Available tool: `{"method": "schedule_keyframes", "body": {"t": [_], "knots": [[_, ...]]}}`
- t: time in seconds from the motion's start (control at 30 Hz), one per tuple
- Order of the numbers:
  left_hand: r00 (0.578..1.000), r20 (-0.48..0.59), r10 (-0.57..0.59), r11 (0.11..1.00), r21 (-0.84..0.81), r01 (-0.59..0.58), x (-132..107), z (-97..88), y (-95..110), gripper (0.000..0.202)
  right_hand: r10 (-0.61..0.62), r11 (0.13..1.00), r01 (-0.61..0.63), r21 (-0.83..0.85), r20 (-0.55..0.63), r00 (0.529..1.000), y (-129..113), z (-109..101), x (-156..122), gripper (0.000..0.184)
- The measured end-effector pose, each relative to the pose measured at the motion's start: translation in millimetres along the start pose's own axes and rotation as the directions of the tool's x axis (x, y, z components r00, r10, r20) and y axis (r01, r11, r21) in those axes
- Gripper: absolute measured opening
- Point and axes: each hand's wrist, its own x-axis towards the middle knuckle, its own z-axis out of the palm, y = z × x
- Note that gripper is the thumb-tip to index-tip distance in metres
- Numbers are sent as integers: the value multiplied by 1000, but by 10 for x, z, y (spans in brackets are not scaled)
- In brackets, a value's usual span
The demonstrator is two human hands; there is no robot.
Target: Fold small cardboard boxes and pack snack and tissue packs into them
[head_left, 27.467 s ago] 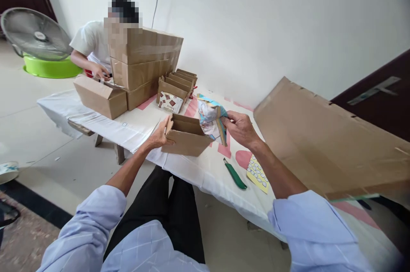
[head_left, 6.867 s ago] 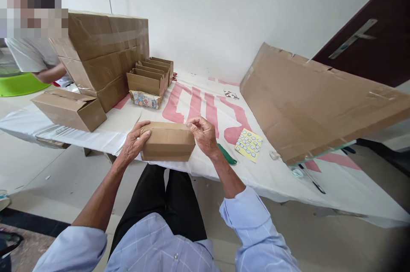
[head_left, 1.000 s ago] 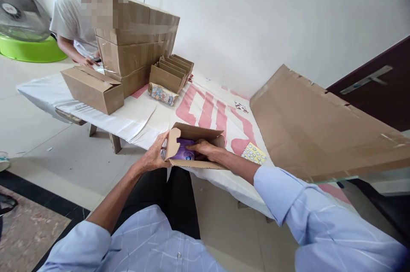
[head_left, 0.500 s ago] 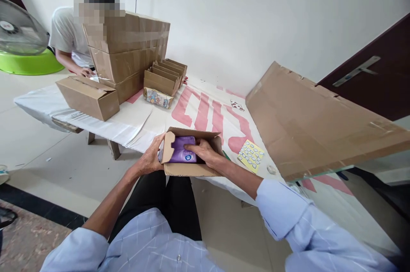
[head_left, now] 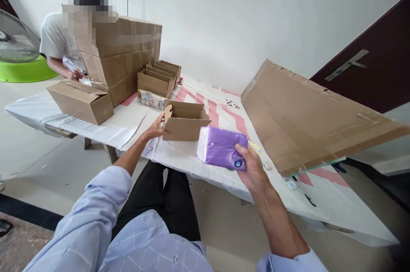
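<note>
Purple pack [head_left: 221, 150] has come up out of the open box [head_left: 181, 130] since half a second ago, when it sat inside with the fingers on it; now it's in the air to the box's right. Going left to right: there's a fan [head_left: 16, 37] by a green tub [head_left: 28, 70], then a co-worker [head_left: 53, 33] behind the stacked cartons [head_left: 118, 67]. A closed-looking box [head_left: 80, 101] sits beside the stack on the cloth-covered bench [head_left: 126, 124]. Next comes a row of smaller boxes [head_left: 153, 84], patterned pack [head_left: 150, 99] lying just in front. Left hand [head_left: 156, 128] has its grip closed on the open box's left end; can't see down to the bottom of it. Right hand [head_left: 251, 165] is gripping the purple pack at its right end, thumb on top, partly covering a yellow card [head_left: 254, 147]. Past that, a big cardboard sheet [head_left: 307, 122] is propped at an angle. Progress, as I'd judge it: box opened, pack fully out. What's left: both are in hand, neither one let go yet.
</note>
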Motion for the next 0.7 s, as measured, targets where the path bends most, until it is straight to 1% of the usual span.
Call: {"method": "schedule_keyframes", "body": {"t": [0.1,0.17,0.23,0.27,0.3,0.33,0.37,0.4,0.43,0.47,0.5,0.53,0.57,0.6,0.63,0.7], "knots": [[999,42,9,1000,-28,-8,382,165,-33,146,69,997,-68,45,-16,997,362,-14,-84,44],[997,65,43,998,-42,-40,539,258,-26,154,84,994,-82,73,-22,996,540,6,-102,44],[997,40,60,998,2,-60,585,301,-9,158,87,992,-85,98,-22,996,662,35,-101,45],[999,-9,40,998,46,-39,554,303,1,157,85,990,-82,111,-24,996,710,52,-95,45],[996,-84,1,996,93,7,481,295,12,153,83,989,-79,122,-28,996,755,70,-84,45],[983,-176,-46,990,127,68,366,283,26,145,80,989,-75,130,-34,996,799,91,-69,45],[961,-261,-92,982,134,131,210,276,47,134,79,988,-73,135,-39,996,846,114,-48,45],[939,-317,-137,977,111,180,16,280,78,120,79,988,-73,137,-42,996,898,140,-23,44],[927,-332,-178,976,63,210,-206,305,120,106,80,988,-74,136,-41,996,956,172,6,44],[930,-296,-216,975,-8,224,-445,354,174,91,83,988,-77,132,-39,996,1020,208,37,44],[941,-224,-253,967,-99,237,-686,430,236,81,88,988,-82,127,-39,995,1091,250,68,44],[951,-128,-283,947,-196,255,-916,530,303,77,94,989,-89,120,-41,995,1166,295,98,46],[951,-61,-302,921,-278,274,-1122,647,369,77,103,989,-97,112,-48,994,1243,343,123,48],[948,-20,-319,898,-326,295,-1295,771,428,80,113,989,-107,103,-57,992,1320,390,141,51],[944,-5,-331,884,-352,308,-1432,889,474,85,122,989,-115,92,-68,990,1396,433,152,54],[936,-28,-351,871,-377,315,-1599,1068,523,93,128,991,-123,60,-80,989,1536,506,151,58]]}}
